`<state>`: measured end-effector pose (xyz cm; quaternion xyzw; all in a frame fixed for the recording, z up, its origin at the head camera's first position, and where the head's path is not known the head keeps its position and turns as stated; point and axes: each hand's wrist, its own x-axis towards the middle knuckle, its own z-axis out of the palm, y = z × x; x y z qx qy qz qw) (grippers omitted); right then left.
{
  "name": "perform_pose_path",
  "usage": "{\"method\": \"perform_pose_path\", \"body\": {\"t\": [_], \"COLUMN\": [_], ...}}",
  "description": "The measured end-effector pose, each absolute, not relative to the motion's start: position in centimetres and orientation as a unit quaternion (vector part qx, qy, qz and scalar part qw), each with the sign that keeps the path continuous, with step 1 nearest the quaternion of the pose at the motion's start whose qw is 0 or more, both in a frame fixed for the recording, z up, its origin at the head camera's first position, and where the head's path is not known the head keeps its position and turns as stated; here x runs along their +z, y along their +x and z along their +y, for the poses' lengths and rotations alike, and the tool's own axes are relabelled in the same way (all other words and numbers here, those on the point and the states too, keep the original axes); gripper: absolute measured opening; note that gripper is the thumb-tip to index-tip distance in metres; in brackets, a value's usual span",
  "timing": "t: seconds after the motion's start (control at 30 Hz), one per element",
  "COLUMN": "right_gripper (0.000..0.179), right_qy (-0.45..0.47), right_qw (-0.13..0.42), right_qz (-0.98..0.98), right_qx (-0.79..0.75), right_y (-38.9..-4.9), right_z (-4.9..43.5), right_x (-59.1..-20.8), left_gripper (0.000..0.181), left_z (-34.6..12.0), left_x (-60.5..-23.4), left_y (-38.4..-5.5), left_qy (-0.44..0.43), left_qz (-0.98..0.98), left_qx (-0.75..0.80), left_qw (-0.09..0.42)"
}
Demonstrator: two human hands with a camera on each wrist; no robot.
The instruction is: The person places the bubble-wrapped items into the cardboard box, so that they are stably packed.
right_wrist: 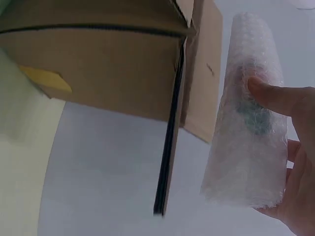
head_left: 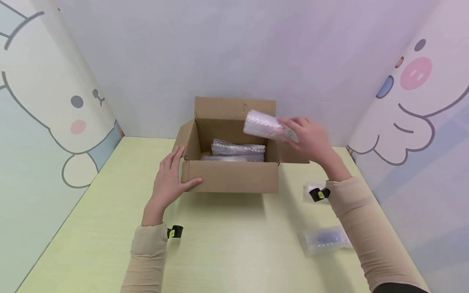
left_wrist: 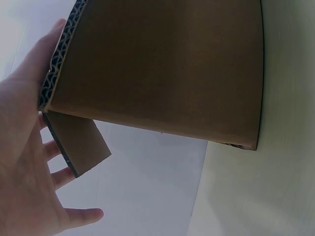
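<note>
An open cardboard box (head_left: 231, 177) stands near the back wall with its flaps folded out. My left hand (head_left: 168, 179) rests against its front left corner, fingers spread along the left flap and thumb over the front one. In the left wrist view, that hand (left_wrist: 24, 162) lies behind the flap edges, one finger sticking out free. Above the box's right side, my right hand (head_left: 309, 136) holds a bubble-wrapped cylinder (head_left: 261, 124). In the right wrist view, the thumb presses on the wrap (right_wrist: 241, 157); reddish and green patches show through. Inside the box lie bubble-wrapped bundles (head_left: 238, 149).
On the table's right side lies a bubble-wrapped item with a blue part (head_left: 327, 238). Another clear wrapped piece (head_left: 313, 188) is partly hidden by the right wrist strap. The pale yellow table (head_left: 220, 252) meets a grey back wall (head_left: 165, 61) and cartoon-printed side panels.
</note>
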<state>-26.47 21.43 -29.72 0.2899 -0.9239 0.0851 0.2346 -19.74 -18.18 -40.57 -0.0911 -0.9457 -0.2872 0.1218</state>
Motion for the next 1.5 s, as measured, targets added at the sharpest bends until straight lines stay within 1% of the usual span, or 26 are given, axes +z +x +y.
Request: {"method": "perform_pose_path", "body": {"t": [0.37,0.73,0.93,1.1,1.5], "right_gripper": [0.061,0.062,0.061,0.059,0.055], "right_qy": [0.351,0.348,0.344,0.339,0.324], "right_qw": [0.216,0.124,0.077,0.051,-0.035], "right_qz": [-0.91,-0.929,-0.935,-0.938,-0.941], "right_qx": [0.05,0.04,0.037,0.049,0.09], "right_y": [-26.5,-26.7,-27.3,-27.6,-27.9], "right_z": [15.9,12.9,12.5,12.3,12.1], "right_x": [-31.2,-32.7,-33.5,-33.7,-34.1], "left_gripper": [0.113,0.113,0.112,0.113,0.115], "left_z": [-18.3,-18.2,-18.2,-18.3,-18.4], "left_x": [-40.7,-40.8,-40.8,-40.9,-41.1], "left_y": [-19.8,-19.8,-19.8,-19.7,-19.1], "left_qy": [-0.091,-0.09,-0.089,-0.089,-0.092], "left_qz": [-0.946,-0.944,-0.943,-0.943,-0.94], "left_qx": [-0.287,-0.292,-0.296,-0.296,-0.305], "left_qw": [0.124,0.124,0.123,0.125,0.121]}}
